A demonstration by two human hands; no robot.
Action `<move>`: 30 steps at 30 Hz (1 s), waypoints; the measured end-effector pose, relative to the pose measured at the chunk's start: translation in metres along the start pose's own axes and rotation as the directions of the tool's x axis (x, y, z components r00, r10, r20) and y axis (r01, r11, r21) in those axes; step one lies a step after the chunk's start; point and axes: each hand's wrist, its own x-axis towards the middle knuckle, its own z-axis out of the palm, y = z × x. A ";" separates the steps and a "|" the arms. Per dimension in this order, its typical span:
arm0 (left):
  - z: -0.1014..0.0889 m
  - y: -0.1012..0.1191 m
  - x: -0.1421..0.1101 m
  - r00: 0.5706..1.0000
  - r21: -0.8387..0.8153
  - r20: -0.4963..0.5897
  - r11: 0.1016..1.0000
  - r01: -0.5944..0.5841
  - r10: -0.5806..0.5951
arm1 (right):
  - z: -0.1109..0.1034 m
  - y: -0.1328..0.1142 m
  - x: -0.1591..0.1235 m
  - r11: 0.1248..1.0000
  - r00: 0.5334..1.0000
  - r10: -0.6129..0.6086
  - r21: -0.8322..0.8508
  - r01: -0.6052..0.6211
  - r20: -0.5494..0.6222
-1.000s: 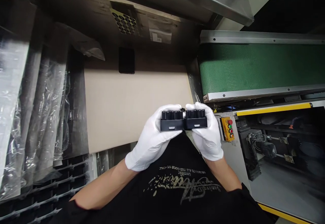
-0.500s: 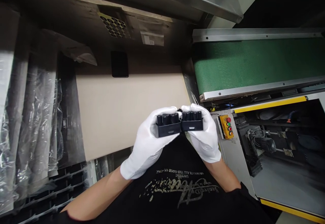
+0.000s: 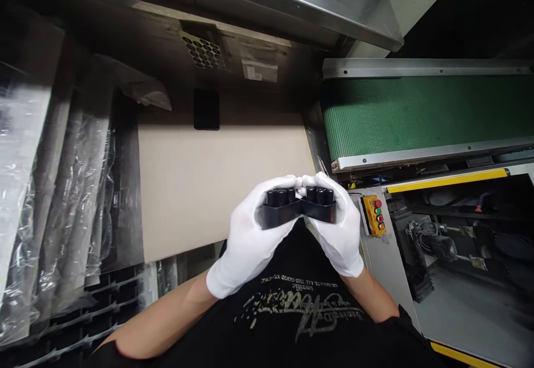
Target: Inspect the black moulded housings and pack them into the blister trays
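Note:
Two black plastic connector blocks sit side by side in the middle of the view, each with a row of round-topped sockets. They meet at their inner ends and form a shallow V. My left hand [image 3: 250, 237], in a white glove, grips the left block [image 3: 276, 215]. My right hand [image 3: 340, 234], also gloved, grips the right block [image 3: 319, 209]. The gloved fingers wrap around the outer ends and the back, hiding part of each block. The fingertips of both hands nearly meet above the join.
A beige cardboard sheet [image 3: 221, 190] lies beyond my hands, with a black phone-like slab [image 3: 206, 109] at its far edge. To the right are a green conveyor belt [image 3: 421, 114] and a yellow push-button box [image 3: 374, 215]. Plastic-wrapped rolls [image 3: 54, 178] stand at left, above a dark slotted rack [image 3: 79, 315].
The blocks were nearly in line and now angle toward each other at the join, with their round tops showing more. My hands have turned inward with them.

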 end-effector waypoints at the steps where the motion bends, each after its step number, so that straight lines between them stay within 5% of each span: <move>1: 0.001 0.001 0.000 1.000 0.008 0.002 1.000 -0.002 0.001 | 0.002 -0.001 0.000 1.000 1.000 0.003 -0.015 -0.003 -0.004; 12: 0.001 -0.015 -0.004 0.996 0.103 -0.001 0.991 -0.087 0.087 | 0.013 0.005 -0.001 0.967 0.988 -0.087 -0.229 0.114 0.126; 18: -0.002 -0.016 0.000 0.999 0.042 0.037 0.999 -0.030 0.028 | 0.013 0.008 -0.001 0.936 0.977 -0.153 -0.295 0.192 0.150; 20: -0.004 -0.016 0.002 0.996 -0.009 0.081 0.999 0.031 -0.030 | 0.011 0.013 -0.001 0.869 0.948 -0.273 -0.381 0.317 0.165; 25: -0.009 -0.022 0.002 0.973 -0.119 0.189 0.980 0.156 -0.132 | 0.002 0.024 0.002 0.573 0.779 -0.521 -0.534 0.623 0.350; 30: -0.018 -0.021 -0.004 0.957 -0.129 0.287 0.987 0.091 -0.051 | -0.002 0.023 0.002 0.554 0.750 -0.560 -0.513 0.655 0.353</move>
